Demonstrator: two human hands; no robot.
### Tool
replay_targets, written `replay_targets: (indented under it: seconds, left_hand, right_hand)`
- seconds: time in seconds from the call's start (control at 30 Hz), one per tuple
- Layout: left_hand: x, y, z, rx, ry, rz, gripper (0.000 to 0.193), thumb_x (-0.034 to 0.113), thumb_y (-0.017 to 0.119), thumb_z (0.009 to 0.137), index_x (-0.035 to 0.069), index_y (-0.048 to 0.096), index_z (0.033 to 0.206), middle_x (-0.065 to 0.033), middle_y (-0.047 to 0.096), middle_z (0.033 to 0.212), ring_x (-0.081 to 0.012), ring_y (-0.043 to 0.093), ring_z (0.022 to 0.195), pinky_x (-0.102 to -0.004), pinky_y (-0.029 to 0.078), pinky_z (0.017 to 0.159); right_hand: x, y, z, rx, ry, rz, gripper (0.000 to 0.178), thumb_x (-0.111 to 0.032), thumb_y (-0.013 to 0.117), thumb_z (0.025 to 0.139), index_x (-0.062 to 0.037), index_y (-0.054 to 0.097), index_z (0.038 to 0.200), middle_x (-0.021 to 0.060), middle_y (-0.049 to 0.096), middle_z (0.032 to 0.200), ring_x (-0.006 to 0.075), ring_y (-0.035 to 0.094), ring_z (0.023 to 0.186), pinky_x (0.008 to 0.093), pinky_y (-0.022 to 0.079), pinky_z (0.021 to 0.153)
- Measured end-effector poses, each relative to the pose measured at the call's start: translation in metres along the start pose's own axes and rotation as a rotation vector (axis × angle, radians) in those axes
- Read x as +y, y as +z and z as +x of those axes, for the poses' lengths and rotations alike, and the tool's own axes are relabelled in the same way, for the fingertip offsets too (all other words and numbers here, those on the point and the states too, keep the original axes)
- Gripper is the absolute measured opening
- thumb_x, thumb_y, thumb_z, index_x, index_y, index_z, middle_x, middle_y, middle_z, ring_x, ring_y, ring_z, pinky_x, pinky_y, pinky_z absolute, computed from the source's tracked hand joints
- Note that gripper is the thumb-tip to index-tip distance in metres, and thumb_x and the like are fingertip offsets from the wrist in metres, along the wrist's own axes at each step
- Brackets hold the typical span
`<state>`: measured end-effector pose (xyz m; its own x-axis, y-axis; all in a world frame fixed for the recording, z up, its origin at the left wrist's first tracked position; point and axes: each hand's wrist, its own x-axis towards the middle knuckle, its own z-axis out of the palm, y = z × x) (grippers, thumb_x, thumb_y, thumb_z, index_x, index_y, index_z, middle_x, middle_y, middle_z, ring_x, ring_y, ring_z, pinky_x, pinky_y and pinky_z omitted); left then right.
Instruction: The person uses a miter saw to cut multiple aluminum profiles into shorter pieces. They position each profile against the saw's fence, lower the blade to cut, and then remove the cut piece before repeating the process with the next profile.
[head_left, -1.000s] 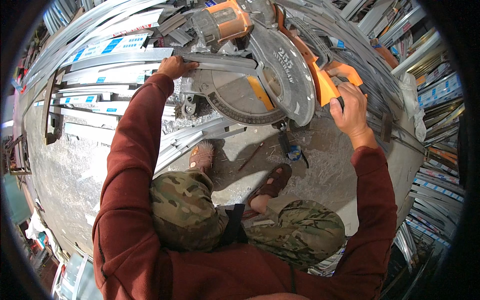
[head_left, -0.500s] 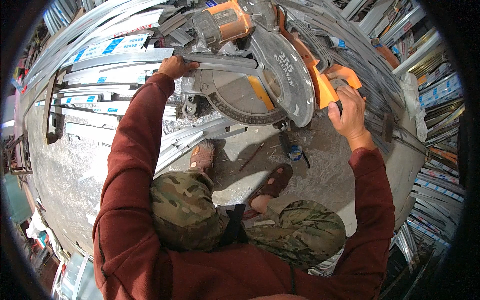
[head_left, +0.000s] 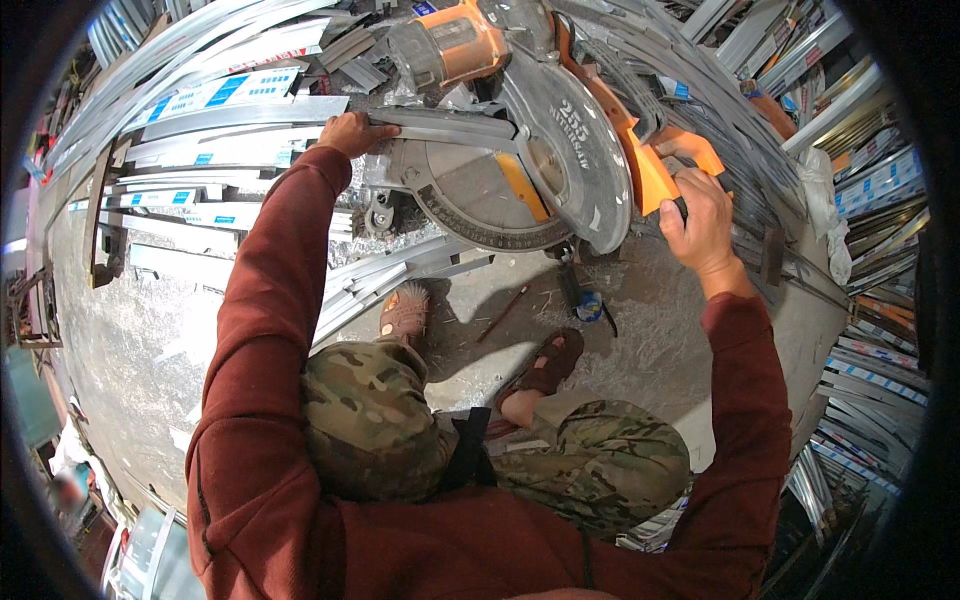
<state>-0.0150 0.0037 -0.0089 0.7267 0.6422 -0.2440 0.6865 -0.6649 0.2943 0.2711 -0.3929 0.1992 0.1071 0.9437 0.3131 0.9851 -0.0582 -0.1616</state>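
Note:
A miter saw with a grey round blade guard (head_left: 575,160) and orange body parts stands on the floor in front of me. My right hand (head_left: 702,222) wraps round its orange handle (head_left: 655,178), thumb along the near side. The guard sits low over the saw's round table (head_left: 455,190) and hides the blade. At the saw's left side, my left hand (head_left: 350,134) is closed on a long silver metal profile (head_left: 450,128) at the fence, thumb pointing toward the guard. The fingers hide part of the profile, and where its left end lies among the others I cannot tell.
Many silver profiles (head_left: 225,95) lie spread left of the saw, and a few (head_left: 380,280) lie beside my left foot. Stacked profiles (head_left: 880,190) line the right side. A blue tape roll (head_left: 590,306) and a thin brown stick (head_left: 503,313) are on the floor.

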Motion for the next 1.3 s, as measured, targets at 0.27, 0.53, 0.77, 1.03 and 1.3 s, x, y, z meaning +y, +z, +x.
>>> replay_targets:
  seconds: [0.27,0.53,0.77,1.03,1.3]
  left_hand:
    - [0.001,-0.002,-0.001,-0.025,-0.014,-0.033,0.082,0.075,0.057,0.080,-0.006,0.070,0.084,-0.0206,0.069,0.076,-0.0362,0.070,0.080,-0.0455,0.053,0.076]
    - [0.000,0.000,0.000,-0.020,-0.047,0.010,0.082,0.075,0.058,0.079,-0.006,0.069,0.082,-0.0204,0.069,0.076,-0.0360,0.070,0.080,-0.0461,0.052,0.077]
    - [0.004,-0.006,-0.002,-0.071,-0.065,-0.023,0.084,0.076,0.057,0.078,-0.005,0.069,0.092,-0.0236,0.069,0.089,-0.0381,0.068,0.091,-0.0440,0.049,0.087]
    - [0.009,-0.005,-0.019,0.058,-0.005,-0.013,0.075,0.072,0.060,0.078,-0.001,0.071,0.090,-0.0216,0.070,0.092,-0.0359,0.066,0.090,-0.0416,0.043,0.092]
    - [-0.005,0.019,-0.026,0.437,0.218,-0.003,0.056,0.059,0.071,0.077,0.003,0.070,0.081,-0.0113,0.067,0.078,-0.0294,0.062,0.080,-0.0396,0.041,0.083]
  right_hand:
    - [0.004,0.014,-0.017,-0.002,0.014,-0.012,0.036,-0.031,0.055,0.080,0.0053,0.057,0.078,0.0201,0.057,0.078,0.0382,0.055,0.078,0.0451,0.044,0.074]
    - [0.004,0.018,-0.020,0.005,0.013,-0.008,0.041,-0.035,0.054,0.083,0.0064,0.058,0.079,0.0211,0.059,0.081,0.0384,0.056,0.080,0.0451,0.044,0.076]
    - [0.006,0.020,-0.023,0.005,0.003,-0.011,0.043,-0.036,0.054,0.084,0.0064,0.058,0.080,0.0212,0.060,0.083,0.0382,0.057,0.081,0.0446,0.045,0.077]
    - [0.005,0.016,-0.018,0.014,-0.021,-0.027,0.038,-0.033,0.056,0.082,0.0057,0.058,0.081,0.0204,0.059,0.082,0.0380,0.056,0.081,0.0449,0.044,0.076]
    - [-0.002,-0.018,0.017,-0.097,0.064,-0.002,0.034,-0.028,0.058,0.081,0.0057,0.058,0.081,0.0209,0.056,0.081,0.0401,0.055,0.080,0.0451,0.044,0.075]
